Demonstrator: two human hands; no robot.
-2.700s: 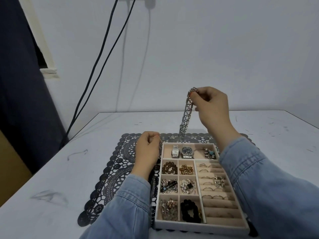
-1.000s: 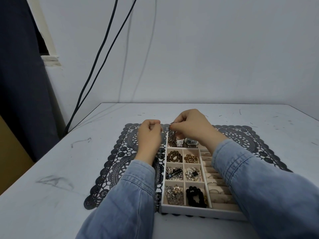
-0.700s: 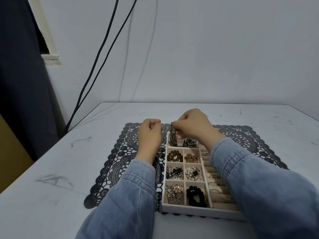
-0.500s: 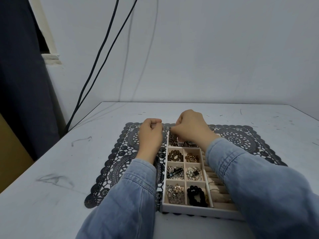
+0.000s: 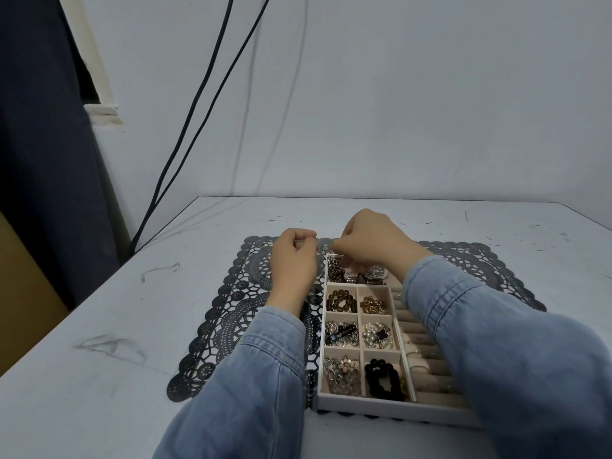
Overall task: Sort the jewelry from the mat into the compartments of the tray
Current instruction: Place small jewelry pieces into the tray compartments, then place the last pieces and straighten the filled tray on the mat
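A white tray with beige compartments sits on a black lace mat. My right hand hovers over the tray's far left compartment, fingers curled, pinching the top of a silver chain. The chain is piled in that compartment beside two watches. My left hand is a loose fist on the mat, just left of the tray's far corner, with nothing seen in it. Six small compartments hold beaded and metal pieces. The ring rolls on the right are partly hidden by my right sleeve.
The mat lies on a scuffed white table whose left edge is near. Two black cables run down the wall behind. A dark curtain hangs at the left.
My right hand came down from holding the chain high in the air and lowered it into the tray's far left compartment, where it now lies piled. My left hand stayed a fist beside the tray.
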